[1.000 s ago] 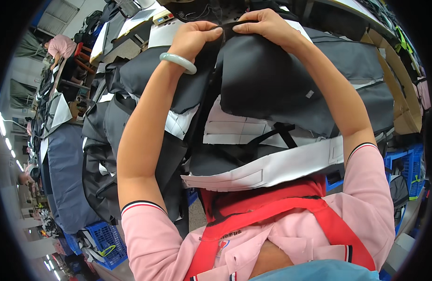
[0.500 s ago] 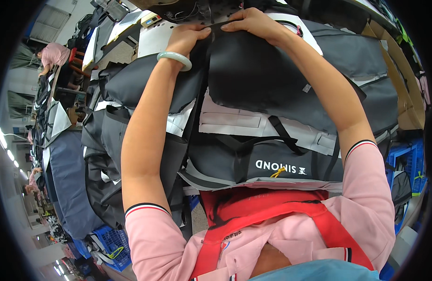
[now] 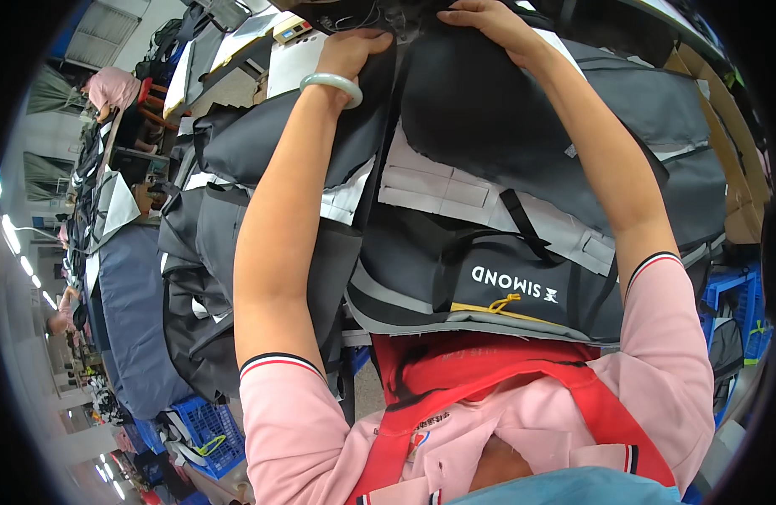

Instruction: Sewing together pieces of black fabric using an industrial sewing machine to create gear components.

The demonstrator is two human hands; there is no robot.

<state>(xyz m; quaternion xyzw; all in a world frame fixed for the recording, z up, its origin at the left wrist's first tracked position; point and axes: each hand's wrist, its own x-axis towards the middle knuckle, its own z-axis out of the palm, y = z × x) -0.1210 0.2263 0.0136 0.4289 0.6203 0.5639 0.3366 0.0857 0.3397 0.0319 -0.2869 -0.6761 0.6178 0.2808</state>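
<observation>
At the far side of the work table, my left hand point(image 3: 352, 55) is closed, with thumb and fingers at the edge of a black coated fabric piece point(image 3: 346, 143). My right hand point(image 3: 499, 29) pinches the upper edge of the large black panel point(image 3: 480, 118). Both sit just in front of a dark machine head point(image 3: 354, 12), where thin threads show; its needle area is hard to make out. Nearer to me lies a black bag part point(image 3: 405, 265) with white lettering and a yellow cord point(image 3: 505, 301). A pale strip point(image 3: 438, 185) and a black strap point(image 3: 525, 223) lie between.
Black fabric pieces point(image 3: 207, 252) and a blue-grey panel point(image 3: 135, 311) are heaped at left. A blue crate point(image 3: 211, 433) stands low left, another blue crate point(image 3: 733, 295) at right. A cardboard box point(image 3: 733, 156) borders the right side. Another person point(image 3: 114, 88) sits far left.
Both hands have moved farther away, toward the machine, and stand wider apart. The black panels have shifted with them, and more of the bag part's yellow edge shows.
</observation>
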